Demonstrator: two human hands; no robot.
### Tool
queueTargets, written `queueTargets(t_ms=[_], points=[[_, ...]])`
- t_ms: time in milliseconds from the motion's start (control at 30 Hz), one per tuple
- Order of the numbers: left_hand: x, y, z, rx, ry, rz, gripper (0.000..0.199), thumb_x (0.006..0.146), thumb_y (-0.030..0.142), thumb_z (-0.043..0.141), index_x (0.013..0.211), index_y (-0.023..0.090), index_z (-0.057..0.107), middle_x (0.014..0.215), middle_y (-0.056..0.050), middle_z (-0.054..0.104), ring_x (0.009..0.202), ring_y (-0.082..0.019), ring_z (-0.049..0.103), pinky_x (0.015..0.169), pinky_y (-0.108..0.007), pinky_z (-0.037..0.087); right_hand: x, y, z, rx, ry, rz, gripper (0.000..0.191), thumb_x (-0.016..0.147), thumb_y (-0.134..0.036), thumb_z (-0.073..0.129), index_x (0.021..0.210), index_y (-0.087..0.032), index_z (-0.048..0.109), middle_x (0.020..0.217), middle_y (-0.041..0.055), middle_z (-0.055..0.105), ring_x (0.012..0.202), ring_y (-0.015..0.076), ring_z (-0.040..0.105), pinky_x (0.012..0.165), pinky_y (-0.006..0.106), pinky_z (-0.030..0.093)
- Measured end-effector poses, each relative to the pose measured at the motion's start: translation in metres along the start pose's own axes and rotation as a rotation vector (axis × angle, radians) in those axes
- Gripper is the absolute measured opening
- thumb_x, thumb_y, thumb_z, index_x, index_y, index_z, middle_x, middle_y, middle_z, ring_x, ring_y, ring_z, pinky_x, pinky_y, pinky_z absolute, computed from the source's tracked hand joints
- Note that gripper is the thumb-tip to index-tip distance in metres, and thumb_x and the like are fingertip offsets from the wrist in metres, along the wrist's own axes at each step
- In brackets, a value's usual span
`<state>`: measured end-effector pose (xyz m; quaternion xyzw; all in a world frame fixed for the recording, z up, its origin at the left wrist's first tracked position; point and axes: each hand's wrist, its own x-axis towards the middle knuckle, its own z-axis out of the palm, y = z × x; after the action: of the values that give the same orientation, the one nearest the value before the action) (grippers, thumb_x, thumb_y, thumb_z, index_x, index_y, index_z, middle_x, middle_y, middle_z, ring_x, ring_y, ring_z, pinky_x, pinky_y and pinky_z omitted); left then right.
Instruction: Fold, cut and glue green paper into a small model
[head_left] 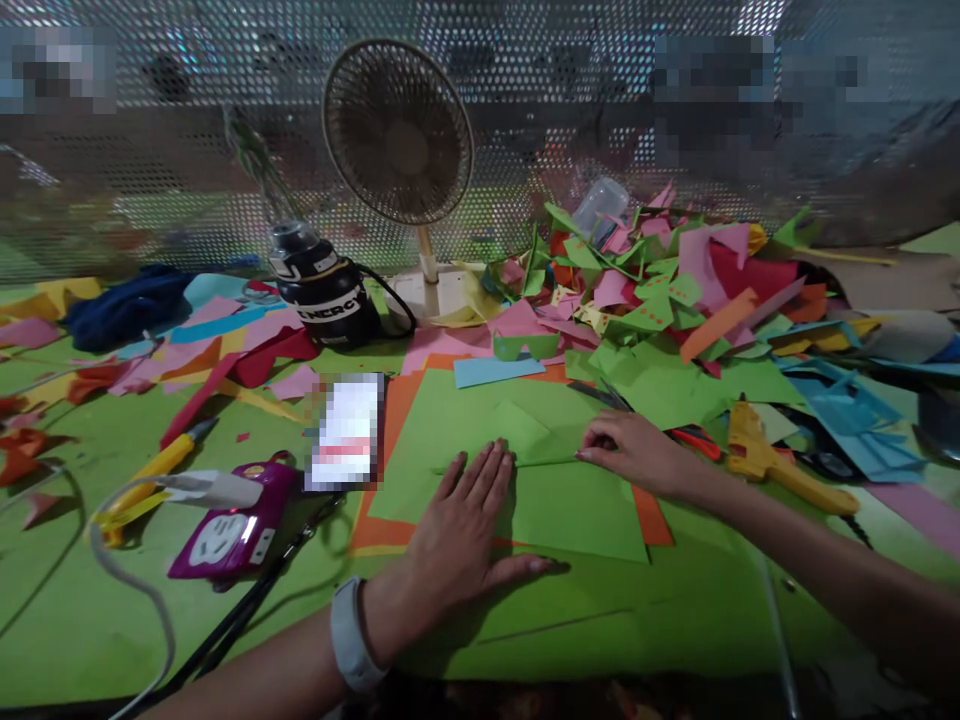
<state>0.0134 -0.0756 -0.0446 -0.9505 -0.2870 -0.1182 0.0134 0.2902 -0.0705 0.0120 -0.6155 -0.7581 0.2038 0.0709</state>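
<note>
My left hand lies flat with its fingers stretched out on a large green sheet of paper. Its thumb reaches past the sheet's near edge. A folded green paper piece rests on that sheet, just beyond my left fingertips. At the right end of this fold, my right hand is closed in a pinch on the green paper. Under the green sheet, orange paper sticks out at the sides. Scissors lie partly hidden behind my right hand.
Left of the sheets are a phone, a purple power strip and a yellow cutter. A yellow glue gun lies at right. Behind stand a fan, a black bottle and a heap of paper scraps.
</note>
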Motion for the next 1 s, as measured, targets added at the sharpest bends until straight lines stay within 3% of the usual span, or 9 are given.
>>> queueTargets(t_ms=[67, 167, 233, 300, 400, 533, 733, 1000], points=[[0.0, 0.0, 0.001, 0.021, 0.016, 0.006, 0.1, 0.087, 0.08, 0.027, 0.151, 0.003, 0.025, 0.152, -0.023, 0.038, 0.142, -0.033, 0.034, 0.113, -0.048, 0.026, -0.007, -0.005, 0.0, -0.08, 0.093, -0.006, 0.014, 0.089, -0.025, 0.06, 0.084, -0.018, 0.071, 0.086, 0.0069, 0.071, 0.08, 0.0216, 0.067, 0.072, 0.036, 0.052], [0.001, 0.0, 0.002, 0.026, 0.01, 0.004, 0.103, 0.085, 0.082, 0.026, 0.151, 0.002, 0.026, 0.152, -0.024, 0.038, 0.142, -0.035, 0.034, 0.113, -0.05, 0.026, -0.017, -0.025, 0.016, -0.225, 0.285, -0.139, 0.033, 0.098, -0.031, 0.048, 0.119, -0.014, 0.066, 0.116, 0.0145, 0.069, 0.108, 0.0276, 0.064, 0.091, 0.047, 0.05], [0.001, 0.001, 0.0, 0.025, -0.011, 0.005, 0.103, 0.085, 0.082, 0.024, 0.15, 0.002, 0.028, 0.152, -0.024, 0.038, 0.142, -0.034, 0.034, 0.113, -0.05, 0.026, -0.021, -0.041, 0.034, -0.299, 0.265, -0.299, 0.047, 0.102, -0.035, 0.038, 0.139, -0.009, 0.051, 0.14, 0.0175, 0.056, 0.128, 0.0289, 0.052, 0.103, 0.05, 0.043], [0.002, 0.0, -0.001, 0.029, -0.03, 0.007, 0.101, 0.087, 0.081, 0.024, 0.15, 0.003, 0.03, 0.153, -0.022, 0.038, 0.142, -0.033, 0.034, 0.114, -0.048, 0.025, -0.023, -0.052, 0.052, -0.325, 0.161, -0.389, 0.062, 0.102, -0.047, 0.033, 0.145, -0.003, 0.042, 0.151, 0.0199, 0.042, 0.139, 0.0297, 0.039, 0.11, 0.05, 0.036], [0.002, 0.0, -0.001, 0.033, -0.045, 0.004, 0.097, 0.088, 0.079, 0.025, 0.151, 0.005, 0.029, 0.154, -0.021, 0.036, 0.142, -0.032, 0.035, 0.114, -0.048, 0.027, -0.022, -0.057, 0.066, -0.3, 0.041, -0.378, 0.084, 0.096, -0.065, 0.027, 0.148, 0.0, 0.035, 0.154, 0.0214, 0.034, 0.144, 0.0306, 0.03, 0.116, 0.05, 0.028], [0.001, -0.001, 0.0, 0.028, -0.06, 0.002, 0.098, 0.087, 0.079, 0.026, 0.151, 0.005, 0.028, 0.154, -0.021, 0.036, 0.142, -0.032, 0.035, 0.113, -0.049, 0.028, -0.021, -0.053, 0.068, -0.256, -0.001, -0.329, 0.087, 0.095, -0.068, 0.024, 0.151, -0.002, 0.03, 0.157, 0.0192, 0.029, 0.147, 0.0284, 0.024, 0.12, 0.048, 0.021], [0.001, -0.001, -0.002, 0.009, -0.067, -0.001, 0.1, 0.087, 0.079, 0.026, 0.152, 0.004, 0.024, 0.155, -0.021, 0.033, 0.143, -0.032, 0.033, 0.115, -0.048, 0.024, -0.024, -0.052, 0.07, -0.246, 0.033, -0.347, 0.084, 0.096, -0.066, 0.026, 0.151, -0.002, 0.03, 0.156, 0.0199, 0.031, 0.147, 0.0296, 0.024, 0.119, 0.051, 0.023], [0.004, 0.004, -0.006, -0.046, -0.148, -0.066, 0.101, 0.086, 0.081, 0.02, 0.154, 0.007, 0.02, 0.159, -0.018, 0.027, 0.147, -0.03, 0.025, 0.118, -0.047, 0.018, -0.023, -0.045, 0.075, -0.319, 0.148, -0.435, 0.078, 0.098, -0.059, 0.034, 0.151, -0.003, 0.029, 0.152, 0.0211, 0.039, 0.142, 0.0326, 0.035, 0.113, 0.054, 0.032]])
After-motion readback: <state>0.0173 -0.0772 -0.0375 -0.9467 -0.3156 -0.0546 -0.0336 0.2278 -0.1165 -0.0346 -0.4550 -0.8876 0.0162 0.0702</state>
